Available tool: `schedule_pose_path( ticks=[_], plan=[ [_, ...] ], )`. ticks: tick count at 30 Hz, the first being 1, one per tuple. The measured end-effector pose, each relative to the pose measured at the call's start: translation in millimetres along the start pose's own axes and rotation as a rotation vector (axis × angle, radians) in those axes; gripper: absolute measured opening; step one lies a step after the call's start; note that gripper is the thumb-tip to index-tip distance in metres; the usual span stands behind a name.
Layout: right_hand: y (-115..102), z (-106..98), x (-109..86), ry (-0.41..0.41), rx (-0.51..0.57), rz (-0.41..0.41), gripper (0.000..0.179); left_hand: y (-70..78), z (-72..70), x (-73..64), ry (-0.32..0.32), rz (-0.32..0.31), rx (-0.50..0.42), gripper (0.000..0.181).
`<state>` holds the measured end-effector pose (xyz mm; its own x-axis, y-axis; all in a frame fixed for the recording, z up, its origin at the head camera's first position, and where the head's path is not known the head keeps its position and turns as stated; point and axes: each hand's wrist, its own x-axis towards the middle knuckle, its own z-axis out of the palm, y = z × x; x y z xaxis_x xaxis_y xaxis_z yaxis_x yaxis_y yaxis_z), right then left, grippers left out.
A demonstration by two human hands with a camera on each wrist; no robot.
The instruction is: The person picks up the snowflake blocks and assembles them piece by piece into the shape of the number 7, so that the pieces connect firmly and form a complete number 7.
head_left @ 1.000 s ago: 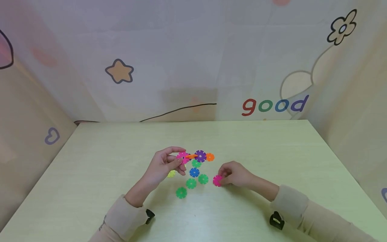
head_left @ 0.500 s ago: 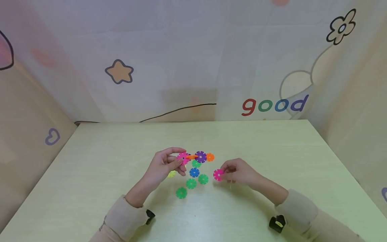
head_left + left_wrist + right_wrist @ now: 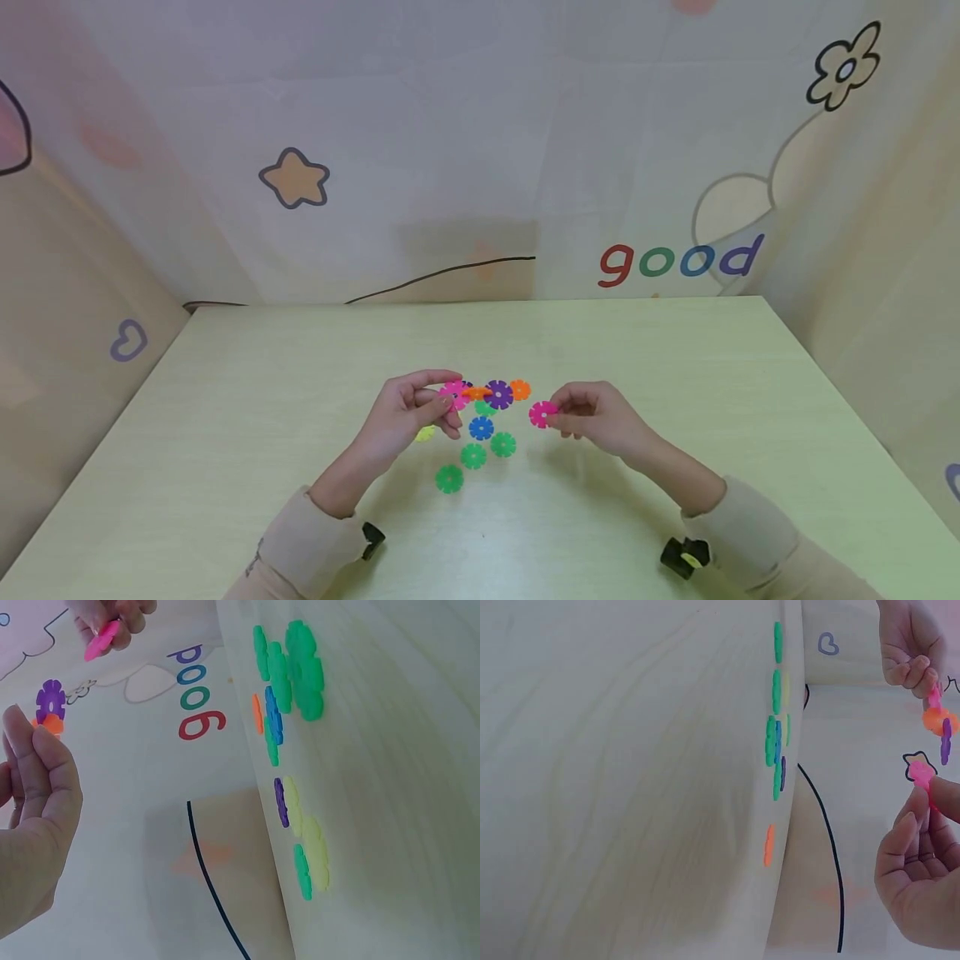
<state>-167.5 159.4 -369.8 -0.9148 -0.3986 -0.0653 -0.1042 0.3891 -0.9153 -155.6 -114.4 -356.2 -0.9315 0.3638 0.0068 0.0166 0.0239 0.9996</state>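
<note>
Thumb and fingers of my left hand [image 3: 401,417] pinch a pink notched disc [image 3: 452,395], a flat interlocking building piece. Joined to it in a row are an orange disc [image 3: 477,393], seen edge-on in the head view, and a purple disc [image 3: 499,395] at the right end. My right hand [image 3: 603,421] pinches another pink disc [image 3: 542,415] by its edge, just right of the joined row and apart from it. The right wrist view has this pink disc [image 3: 921,772] upright between thumb and fingers, facing the purple disc [image 3: 946,742]. Both hands are above the table.
Loose discs lie flat below the hands on the table [image 3: 262,467]: several green ones [image 3: 449,479], a blue one [image 3: 482,428] and an orange one [image 3: 520,390]. In the left wrist view, yellow discs [image 3: 316,853] and a purple one [image 3: 281,802] lie there too. A printed cloth [image 3: 465,125] stands behind.
My right hand has raised its pink disc off the table, up and away towards the level of the joined row. My left hand and its discs have hardly moved.
</note>
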Motion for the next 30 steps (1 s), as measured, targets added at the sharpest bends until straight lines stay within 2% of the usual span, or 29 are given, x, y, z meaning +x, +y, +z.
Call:
schedule_pose_path(
  ticks=[6, 17, 30],
  plan=[
    [-5.0, 2.9, -1.0, 0.046, 0.017, -0.020, 0.016, -2.0, 0.6, 0.6, -0.032, 0.000, -0.023, 0.034],
    [-9.5, 7.2, -0.7, 0.074, 0.053, -0.080, 0.016, -3.1, 1.2, -0.1, -0.036, -0.014, -0.018, 0.034],
    [-13.5, 12.4, 1.2, 0.114, 0.037, -0.088, 0.014, -3.3, 1.8, 0.2, -0.041, -0.015, -0.004, 0.033]
  ],
)
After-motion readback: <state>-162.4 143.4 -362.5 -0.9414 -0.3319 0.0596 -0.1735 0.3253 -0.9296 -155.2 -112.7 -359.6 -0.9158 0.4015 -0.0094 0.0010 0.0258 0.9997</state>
